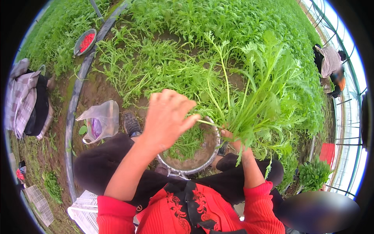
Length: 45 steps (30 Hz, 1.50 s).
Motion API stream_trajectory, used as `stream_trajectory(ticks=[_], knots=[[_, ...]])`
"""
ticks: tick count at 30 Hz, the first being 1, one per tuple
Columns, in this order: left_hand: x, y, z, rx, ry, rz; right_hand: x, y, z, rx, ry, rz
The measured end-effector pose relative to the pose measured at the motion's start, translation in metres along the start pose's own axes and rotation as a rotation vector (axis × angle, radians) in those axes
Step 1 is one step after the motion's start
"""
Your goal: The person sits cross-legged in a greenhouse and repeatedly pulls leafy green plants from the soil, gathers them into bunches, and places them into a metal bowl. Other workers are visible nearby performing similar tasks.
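My right hand (233, 142) grips the lower stems of a large bunch of leafy greens (260, 96), whose feathery leaves fan up and to the right. One pale stem (209, 122) juts out leftward from the bunch. At that stem's end is the thumb of my left hand (171, 117), slightly blurred; whether the fingers pinch it is unclear. Below both hands, between my knees, stands a round tub (201, 169) with a plastic-wrapped rim. Loose green leaves (187, 143) lie inside it. Ahead, cut or flattened greens (152, 67) sprawl over the soil.
A dark hose (77, 96) runs along the left. Beside it sit a bowl of small red pieces (86, 42) and a plastic bag (100, 122). A white crate (84, 206) is by my left side. Other people (330, 63) crouch right and left (24, 99).
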<state>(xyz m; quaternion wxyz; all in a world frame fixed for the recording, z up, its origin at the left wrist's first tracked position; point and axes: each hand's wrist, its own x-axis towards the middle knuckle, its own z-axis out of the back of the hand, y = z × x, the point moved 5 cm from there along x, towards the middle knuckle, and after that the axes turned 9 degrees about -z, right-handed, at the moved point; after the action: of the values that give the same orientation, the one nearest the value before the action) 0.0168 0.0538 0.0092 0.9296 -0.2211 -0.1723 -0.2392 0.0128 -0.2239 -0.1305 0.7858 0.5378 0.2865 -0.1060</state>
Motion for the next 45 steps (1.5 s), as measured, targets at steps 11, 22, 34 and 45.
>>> stream_trajectory(ticks=[11, 22, 34, 45], knots=[[0.002, 0.016, -0.053, 0.168, 0.158, -0.048, -0.007, 0.015, -0.003, -0.174, -0.015, 0.099], [-0.041, 0.063, 0.055, 0.029, -0.240, 0.154, -0.004, 0.026, 0.006, 0.121, -0.033, -0.077], [-0.035, -0.009, -0.013, 0.138, -0.100, -0.185, -0.012, 0.056, -0.055, 0.518, 0.280, -0.060], [-0.032, -0.014, -0.031, 0.112, -0.039, -0.205, -0.011, 0.037, -0.061, 0.334, 0.357, 0.029]])
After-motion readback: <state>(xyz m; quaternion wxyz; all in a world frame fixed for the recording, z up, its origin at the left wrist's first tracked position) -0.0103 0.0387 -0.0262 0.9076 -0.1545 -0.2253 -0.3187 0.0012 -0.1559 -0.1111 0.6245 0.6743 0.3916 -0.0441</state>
